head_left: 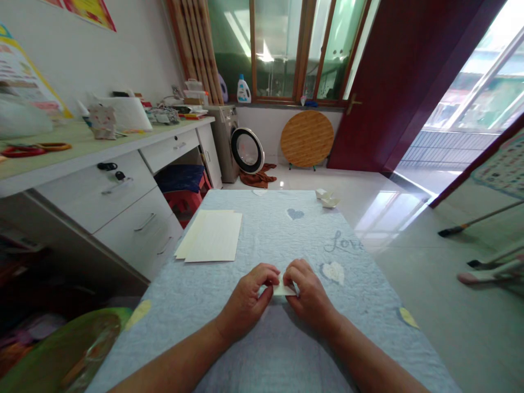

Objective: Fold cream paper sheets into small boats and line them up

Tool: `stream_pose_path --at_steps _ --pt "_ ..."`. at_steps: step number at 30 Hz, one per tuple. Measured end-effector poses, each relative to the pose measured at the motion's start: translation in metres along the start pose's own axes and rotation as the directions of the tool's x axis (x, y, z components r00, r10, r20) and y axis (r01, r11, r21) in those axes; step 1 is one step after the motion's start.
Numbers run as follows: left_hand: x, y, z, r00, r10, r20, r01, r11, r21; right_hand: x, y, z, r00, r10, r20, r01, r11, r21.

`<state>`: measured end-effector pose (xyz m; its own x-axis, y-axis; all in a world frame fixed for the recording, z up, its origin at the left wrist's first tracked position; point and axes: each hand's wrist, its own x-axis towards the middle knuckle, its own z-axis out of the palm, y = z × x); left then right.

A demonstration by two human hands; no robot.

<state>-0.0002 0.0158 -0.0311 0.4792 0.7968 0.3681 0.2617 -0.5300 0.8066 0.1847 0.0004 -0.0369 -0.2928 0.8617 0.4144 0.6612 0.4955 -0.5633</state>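
Observation:
A small folded piece of pale paper (282,290) lies low over the cloth-covered table, held between both hands. My left hand (250,292) pinches its left side, thumb and fingers closed on it. On the right side, my right hand (308,292) grips the paper the same way, with curled fingers hiding part of it. Ahead and to the left rests a stack of cream paper sheets (215,237). Small folded paper pieces (328,200) sit at the far right corner of the table.
The light-blue tablecloth (282,234) carries heart and lettering patterns. A white desk (123,202) runs along the left, with red-handled scissors (30,150) on top. Beside my table, at lower left, stands a green basin (61,349). A washing machine (225,139) with its door ajar is beyond.

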Motion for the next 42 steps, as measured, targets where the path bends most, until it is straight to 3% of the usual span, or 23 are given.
stream_pose_path --at_steps 8,11,15,22,35,38,42 --pt "-0.001 -0.005 0.004 0.984 0.179 -0.023 -0.15 0.881 0.449 0.002 0.002 0.007 0.999 -0.03 -0.011 0.023 0.924 -0.381" --pt "0.001 -0.006 0.004 0.985 0.173 0.026 -0.158 0.814 0.559 0.003 0.002 0.009 0.999 0.002 0.037 0.013 0.913 -0.407" --pt "0.001 -0.007 0.003 0.988 0.121 0.1 -0.157 0.752 0.641 0.003 0.002 0.005 0.991 0.074 0.115 -0.037 0.954 -0.298" --pt "-0.001 -0.006 0.002 0.981 0.046 0.186 -0.156 0.757 0.635 -0.001 0.009 -0.009 0.98 0.081 0.184 -0.051 0.986 -0.16" --pt "-0.001 -0.016 0.006 0.963 0.148 0.224 -0.242 0.839 0.487 0.001 0.013 -0.017 0.962 0.11 0.249 -0.087 0.991 -0.101" --pt "0.0 -0.013 0.006 0.975 0.089 0.202 -0.172 0.881 0.441 0.002 0.013 -0.018 0.957 0.139 0.253 -0.117 0.988 -0.099" --pt "0.004 -0.009 0.004 0.991 -0.072 0.111 0.029 0.936 0.352 0.003 0.015 -0.019 0.946 0.209 0.246 -0.192 0.977 -0.094"
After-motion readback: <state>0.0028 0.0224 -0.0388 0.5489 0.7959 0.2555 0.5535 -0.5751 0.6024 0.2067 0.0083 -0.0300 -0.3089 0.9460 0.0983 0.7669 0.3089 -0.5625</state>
